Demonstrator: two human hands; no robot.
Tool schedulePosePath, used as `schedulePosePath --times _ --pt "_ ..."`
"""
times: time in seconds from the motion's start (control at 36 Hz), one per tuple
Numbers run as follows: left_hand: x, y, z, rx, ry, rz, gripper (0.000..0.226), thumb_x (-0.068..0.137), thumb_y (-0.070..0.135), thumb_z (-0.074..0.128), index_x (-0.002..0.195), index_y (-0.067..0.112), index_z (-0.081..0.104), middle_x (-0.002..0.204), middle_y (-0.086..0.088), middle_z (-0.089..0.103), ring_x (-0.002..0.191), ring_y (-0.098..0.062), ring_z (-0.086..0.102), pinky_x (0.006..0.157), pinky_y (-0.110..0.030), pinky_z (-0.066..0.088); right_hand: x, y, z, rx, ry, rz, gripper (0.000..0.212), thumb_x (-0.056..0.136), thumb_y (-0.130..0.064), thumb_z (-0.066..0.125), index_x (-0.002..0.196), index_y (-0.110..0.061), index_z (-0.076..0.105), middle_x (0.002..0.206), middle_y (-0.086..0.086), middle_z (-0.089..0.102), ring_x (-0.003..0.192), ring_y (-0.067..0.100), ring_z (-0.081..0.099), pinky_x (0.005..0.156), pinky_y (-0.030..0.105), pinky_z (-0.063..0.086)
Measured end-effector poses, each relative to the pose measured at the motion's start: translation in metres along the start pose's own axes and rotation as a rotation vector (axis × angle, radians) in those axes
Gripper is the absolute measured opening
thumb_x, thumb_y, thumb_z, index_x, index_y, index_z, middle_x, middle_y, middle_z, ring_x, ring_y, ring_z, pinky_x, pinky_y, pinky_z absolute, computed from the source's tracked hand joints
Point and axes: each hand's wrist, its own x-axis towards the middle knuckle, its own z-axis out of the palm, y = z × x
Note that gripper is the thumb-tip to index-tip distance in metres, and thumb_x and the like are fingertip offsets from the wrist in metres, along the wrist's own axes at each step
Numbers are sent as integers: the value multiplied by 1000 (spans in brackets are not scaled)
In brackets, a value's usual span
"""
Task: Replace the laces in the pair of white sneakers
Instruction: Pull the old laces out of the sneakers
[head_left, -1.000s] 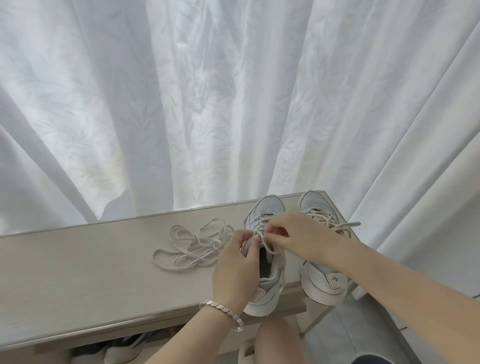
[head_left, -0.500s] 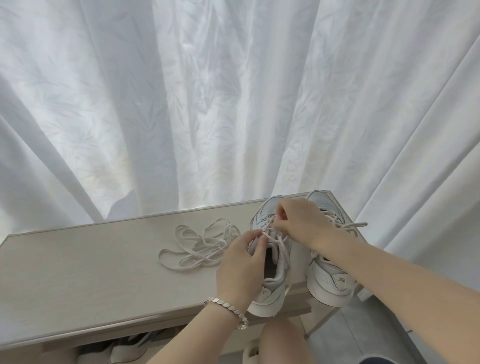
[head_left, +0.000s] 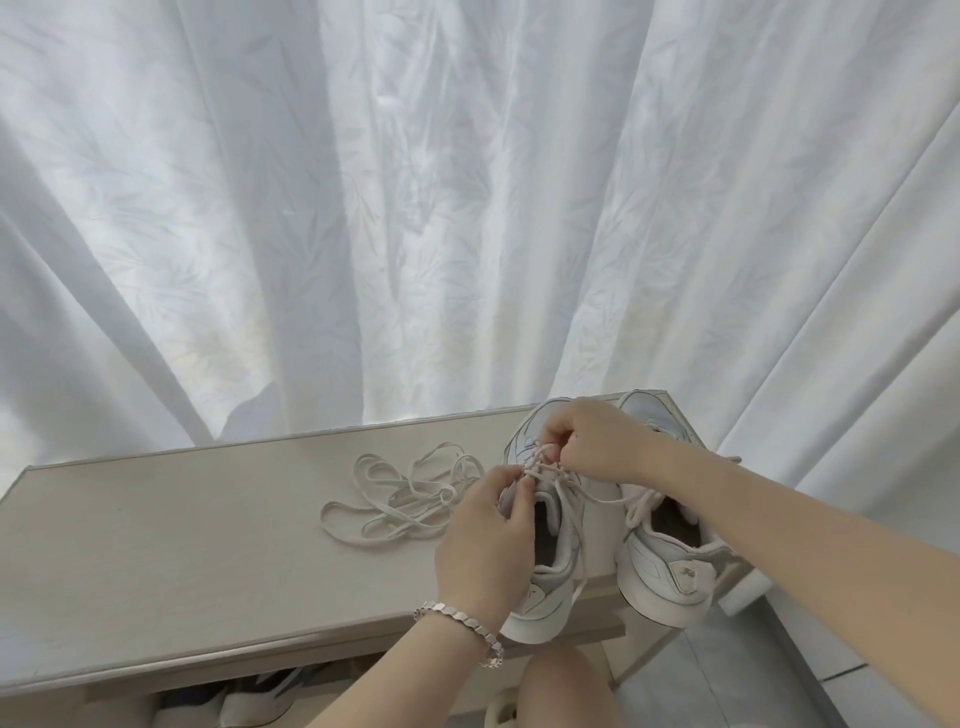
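**Both hands busy on the left shoe, mid-lacing**

The right hand (head_left: 597, 441) is curled tight and pinches the lace (head_left: 550, 472) at the crossings, on the far side of the eyelets. The left hand (head_left: 488, 525), bracelet (head_left: 457, 618) on the wrist, has its fingers curled round the left shoe (head_left: 540, 608) at the tongue edge, on the near-left side. So the lace sits right between the two hands, and the right one is nearer to it. The shoe runs straight away from the person, toe far, heel hanging a bit over the near edge of the table (head_left: 182, 545), so any pull on the lace probably goes across that axis, with the left hand bracing. The right shoe (head_left: 670, 577) stands just beside it, same heading. The loose laces (head_left: 400, 493) lie in a heap left of the left hand, near it but not touching.
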Motion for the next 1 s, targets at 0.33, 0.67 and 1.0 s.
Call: schedulePosePath --times 0.33,0.67,1.0 --pt "-3 6 1 74 -5 25 18 95 41 40 101 40 57 96 17 66 89 -7 61 78 -34 51 -24 7 -17 617 -266 66 32 78 -27 51 55 -19 71 44 1 41 55 14 50 77 22 44" --pt "-2 14 8 144 65 32 17 97 37 39 102 35 56 98 17 58 89 -7 57 74 -29 48 -20 13 -27 1183 -155 285 33 68 -28 60 82 2 64 38 -5 29 41 12 28 69 27 38" --pt "1 14 12 134 85 43 16 98 35 38 102 30 53 106 13 57 91 -8 55 74 -31 49 -21 19 -34 1233 -88 136 28 69 -26 67 84 -3 68 42 -6 26 39 9 30 57 25 34"
